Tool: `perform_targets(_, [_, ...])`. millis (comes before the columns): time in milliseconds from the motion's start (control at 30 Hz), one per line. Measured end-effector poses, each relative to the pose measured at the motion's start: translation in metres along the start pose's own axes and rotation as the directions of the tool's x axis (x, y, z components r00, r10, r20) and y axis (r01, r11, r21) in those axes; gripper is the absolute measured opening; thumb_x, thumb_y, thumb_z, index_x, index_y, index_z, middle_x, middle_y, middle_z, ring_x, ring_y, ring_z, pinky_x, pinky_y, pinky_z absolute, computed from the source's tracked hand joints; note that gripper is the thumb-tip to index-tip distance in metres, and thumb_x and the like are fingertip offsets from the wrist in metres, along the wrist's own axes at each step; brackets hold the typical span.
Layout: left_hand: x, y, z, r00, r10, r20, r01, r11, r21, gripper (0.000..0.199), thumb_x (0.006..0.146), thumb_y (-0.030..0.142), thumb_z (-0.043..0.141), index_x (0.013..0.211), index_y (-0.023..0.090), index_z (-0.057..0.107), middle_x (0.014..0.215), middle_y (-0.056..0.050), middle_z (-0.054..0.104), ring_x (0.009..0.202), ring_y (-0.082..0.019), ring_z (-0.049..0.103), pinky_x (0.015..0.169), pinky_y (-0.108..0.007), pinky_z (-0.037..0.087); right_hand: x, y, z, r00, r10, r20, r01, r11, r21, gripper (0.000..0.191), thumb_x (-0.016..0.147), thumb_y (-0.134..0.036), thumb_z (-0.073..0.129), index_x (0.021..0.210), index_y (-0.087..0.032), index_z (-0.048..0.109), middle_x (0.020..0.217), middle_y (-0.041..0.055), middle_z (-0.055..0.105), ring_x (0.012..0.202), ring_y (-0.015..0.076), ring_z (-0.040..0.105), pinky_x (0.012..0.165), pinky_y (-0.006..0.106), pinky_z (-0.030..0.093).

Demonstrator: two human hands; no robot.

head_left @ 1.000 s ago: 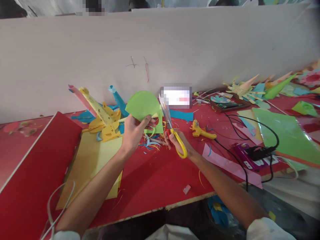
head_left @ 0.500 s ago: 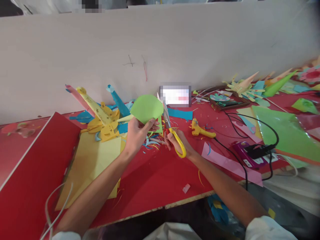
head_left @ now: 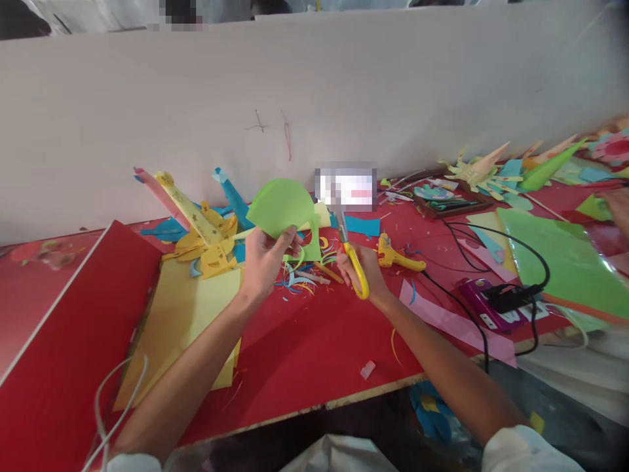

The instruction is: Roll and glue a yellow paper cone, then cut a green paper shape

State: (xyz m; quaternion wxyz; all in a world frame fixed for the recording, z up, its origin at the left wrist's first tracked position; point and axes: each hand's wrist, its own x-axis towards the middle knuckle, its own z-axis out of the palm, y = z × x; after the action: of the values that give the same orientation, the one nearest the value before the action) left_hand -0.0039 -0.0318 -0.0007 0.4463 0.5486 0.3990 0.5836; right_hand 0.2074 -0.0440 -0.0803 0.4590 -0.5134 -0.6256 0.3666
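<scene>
The green paper [head_left: 282, 206], with a rounded edge, is held by the person's left hand [head_left: 269, 259] above the surface [head_left: 304, 367], pinched at its near side with the thumb on top. Its curved edge faces the wall [head_left: 206, 105], and the visible part is longest from left to right. To the right of the green paper, the right hand [head_left: 367, 267] grasps the scissors [head_left: 345, 240] by the yellow handle. Their long axis runs away from the person, the tips toward the wall and a little left; the blades are blurred, so their spread cannot be told.

Below the green paper, thin paper scraps [head_left: 295, 278] clutter the place between both hands. Left of it stands a yellow starred cone [head_left: 191, 210], and nearer the person lies a yellow sheet [head_left: 196, 328]. To its right, beyond the scissors, are a blue strip [head_left: 362, 226] and a yellow glue gun [head_left: 400, 255]; farther are a pink strip [head_left: 449, 321] and a purple box [head_left: 484, 298] with black cables.
</scene>
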Motion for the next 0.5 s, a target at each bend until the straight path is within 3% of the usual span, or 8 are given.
perform_targets(33, [0.0, 0.0, 0.0, 1.0, 0.008, 0.001, -0.008, 1.0, -0.013, 0.031, 0.085, 0.042, 0.082, 0.082, 0.016, 0.065, 0.071, -0.004, 0.071, 0.057, -0.012, 0.063, 0.053, -0.024, 0.054, 0.005, 0.003, -0.005, 0.994, -0.03, -0.101, 0.018, 0.993, -0.118, 0.063, 0.088, -0.087, 0.054, 0.073, -0.026, 0.048, 0.054, -0.0021, 0.051, 0.049, 0.0166, 0.047, 0.05, 0.031, 0.032])
perform_targets(100, [0.0, -0.001, 0.0, 1.0, 0.02, 0.01, -0.019, 0.999, -0.038, 0.03, 0.087, 0.041, 0.08, 0.081, 0.016, 0.066, 0.071, -0.003, 0.07, 0.057, -0.011, 0.062, 0.053, -0.025, 0.053, 0.014, 0.008, -0.013, 0.985, -0.069, -0.156, 0.01, 0.935, -0.354, 0.061, 0.084, -0.085, 0.06, 0.079, -0.025, 0.054, 0.065, 0.0026, 0.062, 0.059, 0.0211, 0.057, 0.058, 0.033, 0.038])
perform_targets(233, [0.0, -0.004, 0.0, 0.998, 0.025, 0.059, -0.023, 0.999, -0.038, 0.029, 0.091, 0.041, 0.078, 0.08, 0.016, 0.067, 0.07, -0.003, 0.069, 0.058, -0.011, 0.061, 0.056, -0.026, 0.053, 0.024, 0.015, -0.02, 0.994, 0.044, -0.1, -0.103, 0.694, -0.713, 0.052, 0.088, -0.071, 0.069, 0.102, -0.021, 0.064, 0.089, 0.0145, 0.077, 0.082, 0.0335, 0.072, 0.072, 0.038, 0.044])
perform_targets(300, [0.0, -0.007, -0.001, 0.997, 0.02, 0.079, -0.018, 1.0, -0.022, 0.03, 0.092, 0.041, 0.077, 0.08, 0.016, 0.068, 0.069, -0.004, 0.069, 0.059, -0.012, 0.062, 0.058, -0.026, 0.053, 0.025, 0.019, -0.017, 0.992, 0.111, -0.059, -0.115, 0.612, -0.782, 0.049, 0.09, -0.064, 0.071, 0.109, -0.02, 0.063, 0.096, 0.0171, 0.078, 0.09, 0.0366, 0.074, 0.074, 0.038, 0.045])
perform_targets(367, [0.001, -0.011, -0.003, 0.996, 0.013, 0.088, -0.011, 1.0, -0.014, 0.031, 0.092, 0.042, 0.077, 0.08, 0.015, 0.069, 0.069, -0.004, 0.069, 0.059, -0.012, 0.061, 0.058, -0.026, 0.052, 0.024, 0.026, -0.014, 0.992, 0.125, -0.023, -0.093, 0.591, -0.801, 0.044, 0.092, -0.057, 0.073, 0.112, -0.019, 0.062, 0.104, 0.0178, 0.078, 0.097, 0.037, 0.074, 0.076, 0.038, 0.047])
perform_targets(500, [-0.001, -0.024, -0.001, 0.995, -0.046, 0.089, 0.049, 0.998, -0.037, 0.036, 0.087, 0.047, 0.08, 0.077, 0.016, 0.067, 0.069, -0.004, 0.068, 0.056, -0.011, 0.059, 0.056, -0.026, 0.05, 0.026, 0.043, -0.013, 0.997, 0.02, 0.076, 0.048, 0.61, -0.791, 0.032, 0.091, -0.035, 0.078, 0.113, -0.018, 0.062, 0.118, 0.0164, 0.073, 0.113, 0.0341, 0.07, 0.088, 0.038, 0.05])
